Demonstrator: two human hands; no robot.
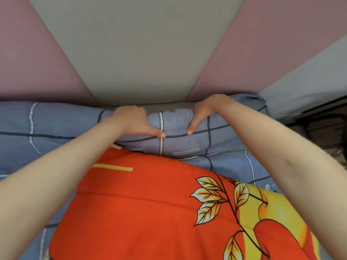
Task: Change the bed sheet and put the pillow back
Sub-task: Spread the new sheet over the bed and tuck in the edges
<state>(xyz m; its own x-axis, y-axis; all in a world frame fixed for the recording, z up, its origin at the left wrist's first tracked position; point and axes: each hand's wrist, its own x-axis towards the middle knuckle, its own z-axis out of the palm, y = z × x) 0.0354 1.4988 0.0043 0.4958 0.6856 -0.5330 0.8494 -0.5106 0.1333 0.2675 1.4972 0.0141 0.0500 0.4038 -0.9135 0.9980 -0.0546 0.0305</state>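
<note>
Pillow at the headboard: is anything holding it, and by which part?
Both hands grip the pillow along its far edge: left hand and right hand, fingers curled behind, thumbs on the near face.

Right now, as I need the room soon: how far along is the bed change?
Done: the blue checked sheet is on the bed. In hand: the left hand and right hand grip the matching pillow, placing it against the headboard. Left: let go of the pillow and probably straighten the orange floral quilt, which lies over the sheet nearest the camera.
</note>
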